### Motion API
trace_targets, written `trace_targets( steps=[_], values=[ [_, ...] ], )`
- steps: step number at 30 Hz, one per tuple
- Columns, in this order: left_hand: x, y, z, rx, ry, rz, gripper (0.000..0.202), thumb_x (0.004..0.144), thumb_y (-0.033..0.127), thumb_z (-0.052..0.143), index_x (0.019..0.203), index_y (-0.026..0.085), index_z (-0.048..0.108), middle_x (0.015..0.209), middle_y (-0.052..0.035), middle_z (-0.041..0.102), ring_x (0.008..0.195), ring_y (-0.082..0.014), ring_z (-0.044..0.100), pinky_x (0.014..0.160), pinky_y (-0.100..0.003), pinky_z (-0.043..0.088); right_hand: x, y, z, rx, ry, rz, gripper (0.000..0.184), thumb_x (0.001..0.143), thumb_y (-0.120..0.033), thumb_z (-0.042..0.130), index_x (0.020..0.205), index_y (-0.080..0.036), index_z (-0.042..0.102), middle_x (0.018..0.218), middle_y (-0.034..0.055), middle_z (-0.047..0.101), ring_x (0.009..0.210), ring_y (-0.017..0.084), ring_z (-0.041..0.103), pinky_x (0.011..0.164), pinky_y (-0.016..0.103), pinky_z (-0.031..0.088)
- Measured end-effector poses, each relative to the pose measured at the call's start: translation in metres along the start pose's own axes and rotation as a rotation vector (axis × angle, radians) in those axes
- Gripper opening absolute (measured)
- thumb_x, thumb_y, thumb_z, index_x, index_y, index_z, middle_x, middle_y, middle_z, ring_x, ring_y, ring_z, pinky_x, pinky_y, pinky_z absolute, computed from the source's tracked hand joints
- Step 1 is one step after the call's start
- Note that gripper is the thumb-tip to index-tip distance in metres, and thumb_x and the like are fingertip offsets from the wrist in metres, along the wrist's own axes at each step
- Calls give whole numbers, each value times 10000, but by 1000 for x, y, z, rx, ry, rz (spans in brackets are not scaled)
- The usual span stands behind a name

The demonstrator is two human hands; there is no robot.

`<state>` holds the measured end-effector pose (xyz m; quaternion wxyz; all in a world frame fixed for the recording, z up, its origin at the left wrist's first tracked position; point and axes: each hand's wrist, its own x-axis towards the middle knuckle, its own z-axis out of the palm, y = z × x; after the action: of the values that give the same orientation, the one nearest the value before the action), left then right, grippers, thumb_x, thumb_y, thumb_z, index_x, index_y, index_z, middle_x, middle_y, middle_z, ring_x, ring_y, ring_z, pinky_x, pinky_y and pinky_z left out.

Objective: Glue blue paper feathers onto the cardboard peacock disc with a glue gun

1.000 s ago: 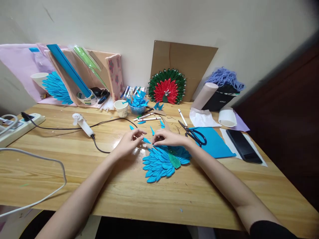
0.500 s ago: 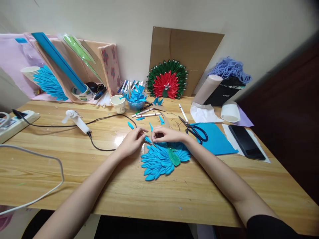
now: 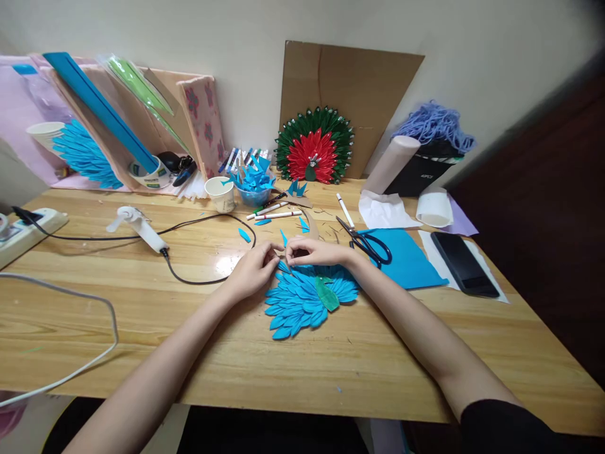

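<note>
A fan-shaped craft of layered blue petals (image 3: 295,302) lies on the table with a green leaf-like piece (image 3: 326,294) on it. At its far left edge my left hand (image 3: 258,270) is closed in a pinch, with a blue petal (image 3: 282,266) at its fingertips. My right hand (image 3: 316,252) pinches thumb against forefinger over the far edge of the craft, close beside the left fingertips. Whatever lies between the right fingertips is too small to make out.
A white glue gun (image 3: 142,228) with a black cord lies left. Behind the hands are a paper cup (image 3: 220,194) and a bowl of blue pieces (image 3: 254,194). Black scissors (image 3: 371,246) rest on blue sheet material (image 3: 411,265), near a phone (image 3: 464,265). A red-green fan (image 3: 314,148) leans against cardboard.
My left hand has moved slightly toward the right hand, bringing the blue petal against the craft's far edge. The right hand keeps its pinch. The whole view has shifted a little.
</note>
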<state>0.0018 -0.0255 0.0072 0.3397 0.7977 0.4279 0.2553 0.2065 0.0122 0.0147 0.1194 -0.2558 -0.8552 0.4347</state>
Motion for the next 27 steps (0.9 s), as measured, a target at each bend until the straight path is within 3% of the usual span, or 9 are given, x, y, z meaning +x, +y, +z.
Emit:
trace_targets(
  steps=[9, 17, 27],
  values=[
    [-1, -1, 6, -30, 3, -18, 248, 819, 219, 476, 1061, 183, 518, 776, -18, 619, 697, -147, 567, 607, -246, 403, 0, 1, 0, -32, 4, -5, 181, 849, -317, 513, 813, -150, 574, 831, 28, 542, 860, 155, 463, 815, 292, 360],
    [-3, 0, 12, -134, 18, -76, 235, 819, 229, 491, 1048, 181, 476, 716, 15, 595, 557, -110, 558, 569, -238, 417, 1, 2, 0, -26, -14, -1, 197, 851, -331, 513, 818, -147, 575, 830, 24, 534, 854, 149, 464, 807, 288, 363],
    [-3, -1, 11, -126, 14, -83, 228, 810, 269, 516, 1023, 187, 514, 748, -5, 619, 606, -121, 571, 557, -231, 404, 0, 4, 1, -46, -18, -4, 169, 820, -312, 562, 873, -152, 573, 855, 20, 533, 839, 142, 460, 773, 274, 374]
  ],
)
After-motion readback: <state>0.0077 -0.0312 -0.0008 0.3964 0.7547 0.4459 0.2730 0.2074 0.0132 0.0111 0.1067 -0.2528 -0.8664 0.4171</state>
